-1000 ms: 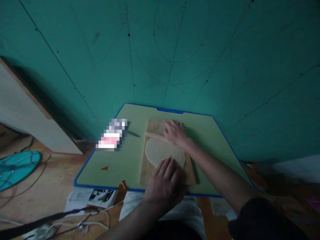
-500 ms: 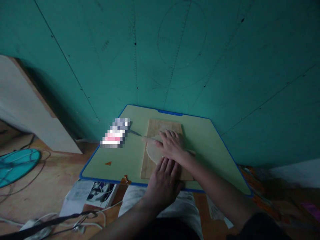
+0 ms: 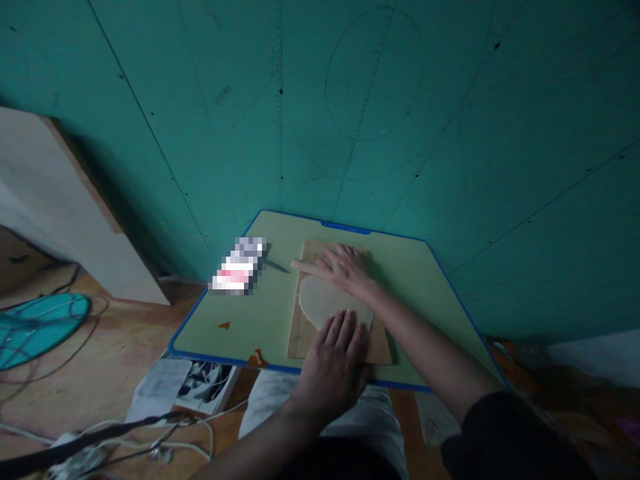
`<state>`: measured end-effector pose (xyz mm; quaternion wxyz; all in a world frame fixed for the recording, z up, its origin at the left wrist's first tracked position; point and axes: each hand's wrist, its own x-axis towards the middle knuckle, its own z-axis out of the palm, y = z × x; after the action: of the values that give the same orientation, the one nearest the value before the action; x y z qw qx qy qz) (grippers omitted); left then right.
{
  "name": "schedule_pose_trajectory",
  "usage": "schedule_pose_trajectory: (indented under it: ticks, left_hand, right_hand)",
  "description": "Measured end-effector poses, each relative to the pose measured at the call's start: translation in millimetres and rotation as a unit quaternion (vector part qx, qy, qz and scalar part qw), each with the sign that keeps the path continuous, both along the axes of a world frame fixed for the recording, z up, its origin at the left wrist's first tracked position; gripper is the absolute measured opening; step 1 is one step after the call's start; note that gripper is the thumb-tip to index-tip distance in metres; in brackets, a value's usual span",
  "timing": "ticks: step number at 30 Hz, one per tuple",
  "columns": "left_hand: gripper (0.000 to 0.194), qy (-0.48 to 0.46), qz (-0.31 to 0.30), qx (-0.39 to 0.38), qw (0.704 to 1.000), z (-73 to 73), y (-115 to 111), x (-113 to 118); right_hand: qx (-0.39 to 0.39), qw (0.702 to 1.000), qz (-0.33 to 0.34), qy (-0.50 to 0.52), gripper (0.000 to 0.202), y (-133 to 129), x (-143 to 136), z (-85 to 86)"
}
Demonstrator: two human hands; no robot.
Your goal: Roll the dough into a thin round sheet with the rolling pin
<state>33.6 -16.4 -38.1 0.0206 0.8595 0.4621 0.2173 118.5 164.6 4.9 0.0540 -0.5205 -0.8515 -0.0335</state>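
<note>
The right hand (image 3: 346, 268) lies across the rolling pin (image 3: 303, 267), palm down and fingers stretched past it, so it presses on the pin rather than wrapping it. The left hand (image 3: 334, 357) is flat too, its fingertips resting on the near edge of the dough (image 3: 330, 298) and gripping nothing that shows; its underside is hidden. The dough is a thin, roughly round sheet on the wooden board (image 3: 300, 343), with the pin along its far edge.

The pin sits slightly askew, and its left end sticks out beyond the board; the other end is hidden by the right hand and forearm. With a single palm bearing on it, uneven pressure could make the pin swing and leave one side of the sheet thicker. Its free end is also just beside the tip of the knife (image 3: 277, 267), so a skewed stroke might knock the blade. If the left fingertips press too hard while the pin pulls away, the thin edge could stretch or tear. The board seems merely laid on the worktop (image 3: 416, 283), close to its near edge, and a strong push may make it slide.
</note>
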Motion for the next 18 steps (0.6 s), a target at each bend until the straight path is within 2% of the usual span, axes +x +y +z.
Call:
schedule_pose_trajectory:
  ticks: [4,7,10,18]
  left_hand:
    - [0.068,-0.003,0.002,-0.009,1.0,0.8,0.5,1.1]
    - [0.068,-0.014,0.0,-0.017,1.0,0.8,-0.2,2.2]
    - [0.066,-0.022,0.004,-0.005,1.0,-0.2,-1.5,2.8]
    - [0.067,-0.017,0.0,-0.041,0.999,0.6,-1.7,2.6]
  right_hand:
    - [-0.015,0.999,0.051,0.004,0.056,-38.5,1.4,-4.3]
    - [-0.039,0.996,0.077,0.001,0.056,-49.9,3.5,-1.7]
    - [-0.053,0.997,0.062,-0.017,0.056,-37.6,5.1,2.6]
    - [-0.023,0.999,0.02,-0.023,0.058,25.5,7.7,6.0]
